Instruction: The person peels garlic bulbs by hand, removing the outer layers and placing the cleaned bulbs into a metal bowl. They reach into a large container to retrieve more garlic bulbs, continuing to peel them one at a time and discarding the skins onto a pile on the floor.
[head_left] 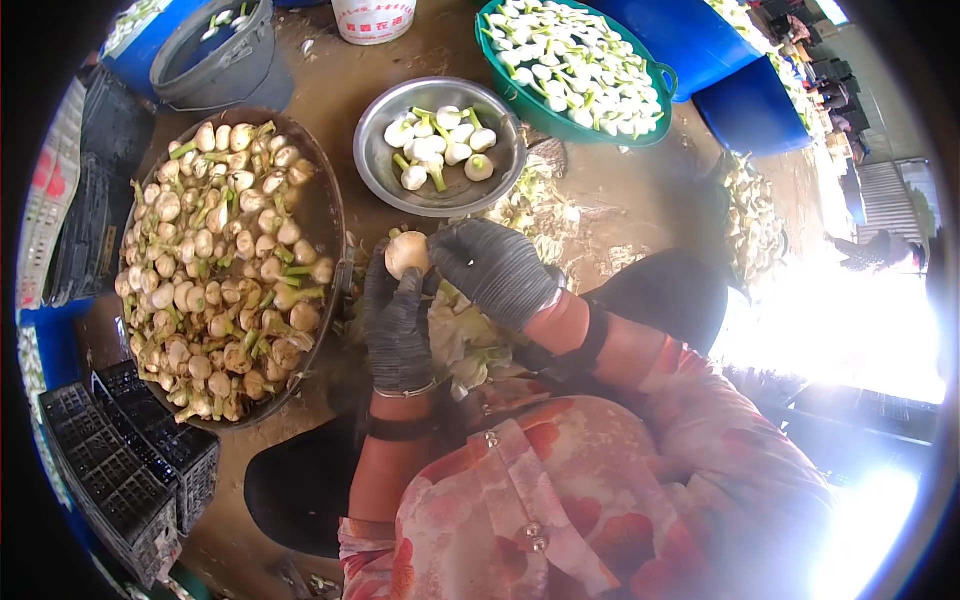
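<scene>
A garlic bulb [407,254] with tan skin and a short stem stub is held up in my gloved left hand [397,335], its fingers closed round the lower side. Close against the bulb's right side, my gloved right hand [493,272] has its fingers curled in; what they pinch, if anything, is hidden. Just beyond both hands is a steel bowl [370,175] with several white, peeled garlic bulbs [440,145]. To the left stands a wide round tub [335,225] heaped with unpeeled garlic bulbs [225,270]. Loose garlic peelings [470,340] lie below my hands.
A green basin [655,125] full of peeled garlic stands at the back. Behind the bowl are a white bucket [375,22] and a dark bucket [225,85]. Black crates [120,450] sit at the lower left. More peelings [752,215] are piled at the right.
</scene>
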